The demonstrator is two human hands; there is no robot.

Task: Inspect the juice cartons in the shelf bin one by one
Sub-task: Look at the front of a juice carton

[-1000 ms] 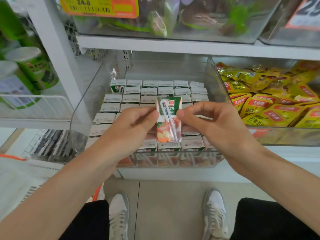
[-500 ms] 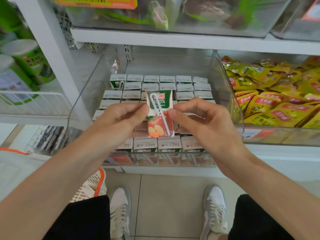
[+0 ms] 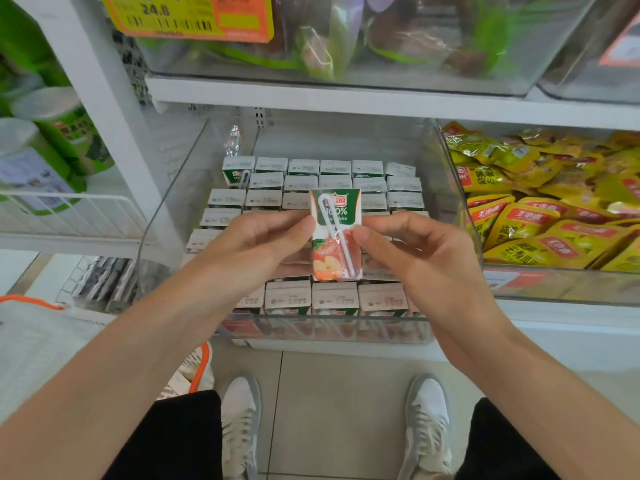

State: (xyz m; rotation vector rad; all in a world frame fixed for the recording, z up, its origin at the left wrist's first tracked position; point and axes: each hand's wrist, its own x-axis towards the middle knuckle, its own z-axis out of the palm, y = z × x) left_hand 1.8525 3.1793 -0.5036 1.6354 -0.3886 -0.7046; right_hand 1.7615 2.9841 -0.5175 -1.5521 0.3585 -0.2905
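A small green, white and red juice carton (image 3: 335, 233) with a wrapped straw on its face is held upright above the clear shelf bin (image 3: 329, 329). My left hand (image 3: 256, 244) pinches its left edge and my right hand (image 3: 412, 251) pinches its right edge. Below and behind it, several rows of the same cartons (image 3: 334, 299) stand packed in the bin, their white tops facing up. One carton (image 3: 237, 171) at the back left corner shows its green front.
A neighbouring clear bin (image 3: 554, 285) on the right holds yellow snack packets (image 3: 540, 220). Green tubs (image 3: 52, 157) stand behind a white wire rail on the left. A shelf of bagged goods (image 3: 346, 39) hangs above. An orange-handled basket (image 3: 197, 372) and my shoes are on the floor.
The carton stays pinched between both hands and has shifted slightly left and up in the view. The camera has tilted a little, and the hands keep the same grip.
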